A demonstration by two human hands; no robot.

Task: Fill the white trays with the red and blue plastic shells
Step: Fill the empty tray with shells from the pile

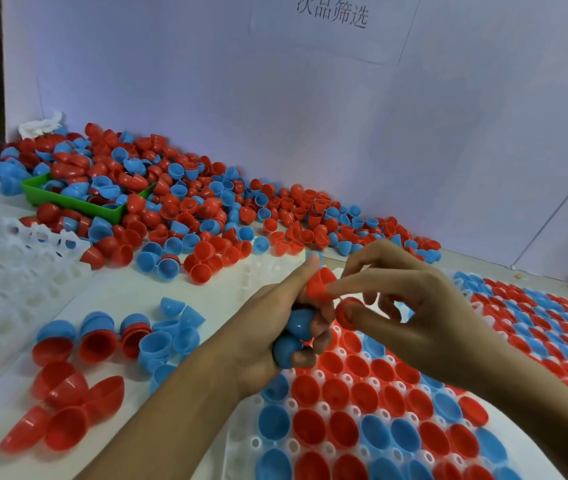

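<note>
Shells: red & blue plastic half-balls, all over the table. A big loose pile (pixel 206 209) lies along the back wall.
Near tray: white tray (pixel 313 448) right under the hands, w/ round cups. Most cups have a red or blue shell in them, open side up. A few cups near the hands look bare.
Far tray: 2nd white tray (pixel 549 327) on the right, packed w/ red & blue shells.
Left hand (pixel 275 337): fingers curled round a stack of blue shells (pixel 294 336). Thumb sticks up & touches a red shell (pixel 320 284).
Right hand (pixel 417 306): fingertips pinch that same red shell from the other side. Another red shell (pixel 346 311) sits on a lower finger of this hand.
Small bunch: stacked shells (pixel 112 337) on the table left of the hands, some blue caps on red ones, some lying on their side.
Green bin (pixel 71 200): back left, half buried in the pile, shells inside.
Empty trays (pixel 5 271): white, far left, stacked & a bit blurry.
Wall: white sheet w/ a paper sign (pixel 332 12) up top, dark writing on it.
</note>
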